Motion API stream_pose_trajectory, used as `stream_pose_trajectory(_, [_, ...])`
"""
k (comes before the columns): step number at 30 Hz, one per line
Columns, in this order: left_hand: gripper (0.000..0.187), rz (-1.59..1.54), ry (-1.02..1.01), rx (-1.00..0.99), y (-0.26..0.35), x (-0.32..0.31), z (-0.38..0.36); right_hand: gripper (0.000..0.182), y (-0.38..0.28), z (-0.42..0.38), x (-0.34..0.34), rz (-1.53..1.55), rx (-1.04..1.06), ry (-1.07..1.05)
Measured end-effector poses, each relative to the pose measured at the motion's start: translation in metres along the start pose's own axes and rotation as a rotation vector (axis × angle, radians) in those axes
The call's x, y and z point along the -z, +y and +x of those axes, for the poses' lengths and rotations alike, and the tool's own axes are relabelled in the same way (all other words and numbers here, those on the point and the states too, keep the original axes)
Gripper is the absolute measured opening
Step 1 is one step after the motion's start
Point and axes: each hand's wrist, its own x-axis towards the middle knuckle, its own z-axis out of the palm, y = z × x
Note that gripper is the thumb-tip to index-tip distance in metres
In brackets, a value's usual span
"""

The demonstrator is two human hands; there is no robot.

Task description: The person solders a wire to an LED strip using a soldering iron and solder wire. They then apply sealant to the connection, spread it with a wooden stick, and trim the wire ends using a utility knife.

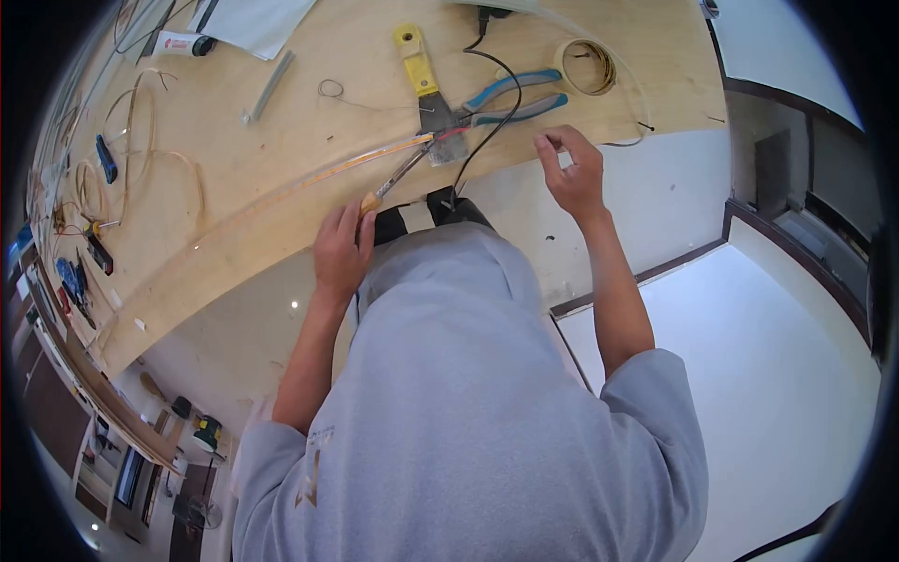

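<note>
My left hand [344,245] is closed round the wooden handle of a soldering iron [405,174], whose tip points up and right toward the end of a lit, orange-glowing strip [375,152]. Beside that end, a yellow-handled scraper [417,66] lies with its blade under or near a short red wire [454,133]. Teal-handled pliers [515,98] rest to the right of the blade, crossed by a black cable [515,80]. My right hand [573,170] is raised near the table's front edge, thumb and index finger together; anything between them is too small to see.
A roll of tape [585,67] lies on the wooden table [225,112] at the back right. Toward the left are a tube [184,44], a grey strip [272,86], looped wires [140,122], a blue cutter [105,159] and several hand tools.
</note>
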Motion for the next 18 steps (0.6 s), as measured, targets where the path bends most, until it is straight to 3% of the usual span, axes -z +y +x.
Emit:
stream_pose_trajectory(8, [0.028,0.077,0.056,-0.011,0.004,-0.006,0.002,0.015,0.026,-0.001,-0.012,0.244,-0.237,0.028])
stream_pose_trajectory(18, [0.03,0.116,0.052,0.018,0.009,-0.006,-0.006,0.015,0.027,-0.001,-0.012,0.203,-0.188,0.01])
